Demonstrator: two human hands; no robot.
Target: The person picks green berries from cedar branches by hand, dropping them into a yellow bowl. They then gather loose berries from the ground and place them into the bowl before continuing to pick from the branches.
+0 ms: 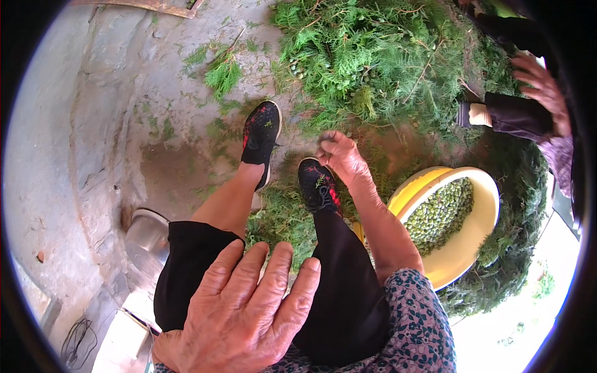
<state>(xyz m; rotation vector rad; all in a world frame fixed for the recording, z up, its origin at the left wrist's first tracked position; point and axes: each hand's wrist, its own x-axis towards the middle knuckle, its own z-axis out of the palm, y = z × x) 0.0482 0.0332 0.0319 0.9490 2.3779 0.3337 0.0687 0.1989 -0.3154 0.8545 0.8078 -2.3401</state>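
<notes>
My left hand [245,304] is held close at the bottom middle, back upward and fingers spread, over my dark-clothed lap. It holds nothing that I can see. My right hand [342,156] reaches forward beside my right shoe [318,186], its fingers curled together; whatever they may pinch is too small to make out. To the right of that forearm stands a tilted yellow tub [448,270] with many small round green cones or berries [438,214] in it. Ahead of the right hand lies a big heap of green conifer sprigs [367,62].
Another person's hand [541,87] and a foot [477,115] are at the right, beside the heap. More greenery [522,205] lies behind the tub. A metal pot [147,233] stands left of my knee. A loose sprig [222,74] lies on the concrete floor [168,81].
</notes>
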